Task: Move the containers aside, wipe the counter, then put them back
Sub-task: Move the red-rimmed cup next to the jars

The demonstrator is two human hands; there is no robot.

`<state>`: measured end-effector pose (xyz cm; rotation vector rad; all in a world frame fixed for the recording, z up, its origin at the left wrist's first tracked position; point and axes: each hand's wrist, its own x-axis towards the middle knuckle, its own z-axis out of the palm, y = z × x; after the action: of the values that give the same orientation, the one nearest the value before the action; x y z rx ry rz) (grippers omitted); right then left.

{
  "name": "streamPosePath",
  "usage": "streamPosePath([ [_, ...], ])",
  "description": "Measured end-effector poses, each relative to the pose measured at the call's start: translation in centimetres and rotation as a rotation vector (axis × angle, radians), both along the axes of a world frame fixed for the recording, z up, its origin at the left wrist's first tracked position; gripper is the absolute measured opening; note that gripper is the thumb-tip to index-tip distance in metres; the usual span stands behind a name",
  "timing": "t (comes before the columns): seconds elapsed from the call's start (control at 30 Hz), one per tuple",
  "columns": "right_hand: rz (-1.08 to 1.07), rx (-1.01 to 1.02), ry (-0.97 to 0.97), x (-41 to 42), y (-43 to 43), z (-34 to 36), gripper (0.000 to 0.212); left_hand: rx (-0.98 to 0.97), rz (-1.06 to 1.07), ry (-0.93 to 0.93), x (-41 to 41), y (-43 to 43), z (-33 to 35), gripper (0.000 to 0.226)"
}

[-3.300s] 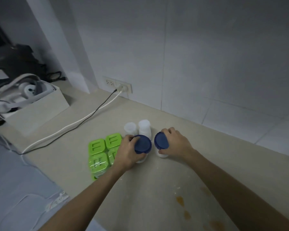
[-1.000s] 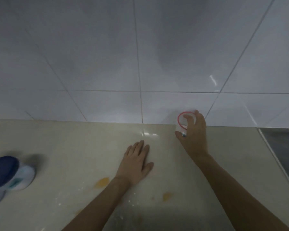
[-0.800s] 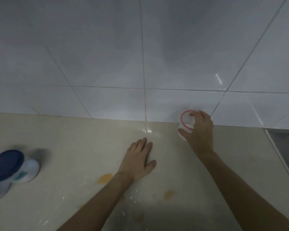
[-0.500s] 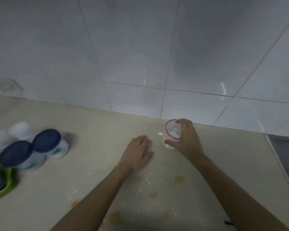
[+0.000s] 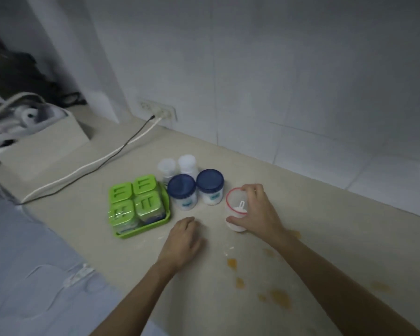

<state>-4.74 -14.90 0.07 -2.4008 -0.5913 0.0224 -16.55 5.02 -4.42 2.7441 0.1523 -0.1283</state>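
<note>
Two hands over counter [image 5: 325, 214]: right hand [image 5: 257, 212] grasping red-rimmed cup [image 5: 235, 214] right of blue-lidded jars [image 5: 195, 187]; left hand [image 5: 183, 241] released, resting flat.

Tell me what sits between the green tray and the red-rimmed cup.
Two blue-lidded jars stand side by side between the green tray and the red-rimmed cup, head view.

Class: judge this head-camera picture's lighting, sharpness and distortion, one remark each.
Head view: dim, bluish, even light; soft shadows beside the blue-lidded jars; slightly soft throughout, the red-rimmed cup in the right hand readable; wide-angle lens tilts the wall lines.
</note>
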Motion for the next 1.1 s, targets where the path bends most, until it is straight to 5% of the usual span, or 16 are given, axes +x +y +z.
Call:
streamPosePath([
  [0.17, -0.005, 0.036, 0.008, -2.6, 7.6, -1.7, 0.079, -0.01, -0.018, -0.033, -2.9, 5.1, -2.3, 0.048],
  [0.43, -0.078, 0.055, 0.024, -4.5, 12.4, -4.7, 0.084, -0.096, -0.129, -0.116, -4.2, 7.2, -4.6, 0.041],
  [0.7, 0.136, -0.013, 0.042, -3.8, 10.1, -5.0, 0.076, -0.053, -0.291, -0.145, -3.3, 7.9, -5.3, 0.04],
  [1.1, -0.017, -0.044, 0.083, -8.6, 6.0, -5.5, 0.083, -0.177, -0.308, -0.287, -5.7, 4.9, -5.1, 0.029],
])
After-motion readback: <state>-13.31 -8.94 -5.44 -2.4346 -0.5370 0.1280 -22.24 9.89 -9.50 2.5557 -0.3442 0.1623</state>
